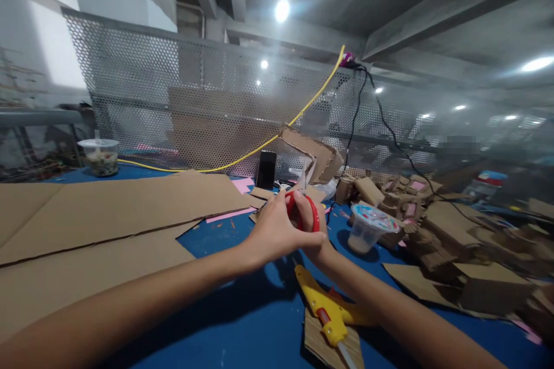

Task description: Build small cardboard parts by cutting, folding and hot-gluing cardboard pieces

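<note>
My left hand (270, 228) and my right hand (309, 228) are closed together around the red handles of a pair of scissors (314, 214), above the middle of the table. The blades point up and away from me. Just behind the blade tips is a bent cardboard piece (311, 153), and I cannot tell whether they touch it. My left thumb stretches across towards my right hand, and some fingers of both hands are hidden. Below my wrists a yellow glue gun (320, 300) lies on a small wood-patterned piece (315, 339).
Large cardboard sheets (130, 207) cover the left of the blue table (208, 305). A lidded plastic cup (363, 233) stands right of my hands, before piled cardboard pieces (450, 230). A dark phone (266, 169) stands behind. A yellow cable (242, 158) crosses the perforated screen (208, 69).
</note>
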The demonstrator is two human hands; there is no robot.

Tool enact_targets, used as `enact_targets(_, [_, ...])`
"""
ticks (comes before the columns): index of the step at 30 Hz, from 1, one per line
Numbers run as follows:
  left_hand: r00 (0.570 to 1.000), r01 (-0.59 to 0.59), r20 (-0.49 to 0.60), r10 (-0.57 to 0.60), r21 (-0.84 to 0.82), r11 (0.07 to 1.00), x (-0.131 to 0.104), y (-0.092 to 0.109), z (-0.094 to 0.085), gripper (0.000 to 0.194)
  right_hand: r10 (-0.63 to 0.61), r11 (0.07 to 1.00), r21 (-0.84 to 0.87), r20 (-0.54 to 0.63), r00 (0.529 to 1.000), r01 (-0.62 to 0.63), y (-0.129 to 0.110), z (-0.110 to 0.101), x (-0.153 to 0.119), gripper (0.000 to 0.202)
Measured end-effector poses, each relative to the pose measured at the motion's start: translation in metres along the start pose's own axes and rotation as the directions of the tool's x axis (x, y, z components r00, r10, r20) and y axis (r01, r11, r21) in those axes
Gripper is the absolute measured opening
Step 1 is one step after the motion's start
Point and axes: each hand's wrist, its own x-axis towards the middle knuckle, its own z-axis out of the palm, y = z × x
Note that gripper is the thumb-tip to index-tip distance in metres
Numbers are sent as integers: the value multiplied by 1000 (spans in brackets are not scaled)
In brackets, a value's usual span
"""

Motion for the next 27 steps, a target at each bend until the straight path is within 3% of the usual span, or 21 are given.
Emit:
enact_targets(7, [1000,19,13,-21,176,984,-5,8,-1,55,-13,999,-32,25,1000,14,6,1,-2,53])
enact_targets(16, [999,-12,38,7,139,990,-6,9,-4,49,-18,1000,11,-10,1000,18,5,-1,-3,50])
enact_targets(20, [982,-190,59,182,185,964,8,3,-13,49,-8,996,89,10,1000,7,6,-3,1,50])
enact_targets(23, [956,-284,-7,293,225,932,22,5,-31,49,12,986,164,57,998,-21,7,-5,5,50])
enact_targets(25, [917,-328,-142,373,264,907,29,9,-47,42,39,975,216,74,997,-54,7,-6,8,51])
enact_targets(26, [859,-379,-230,458,316,870,33,11,-56,37,54,968,241,75,996,-71,7,-6,9,51])
enact_targets(27, [761,-438,-315,567,396,807,36,12,-65,33,68,960,266,72,995,-85,6,-6,9,52])
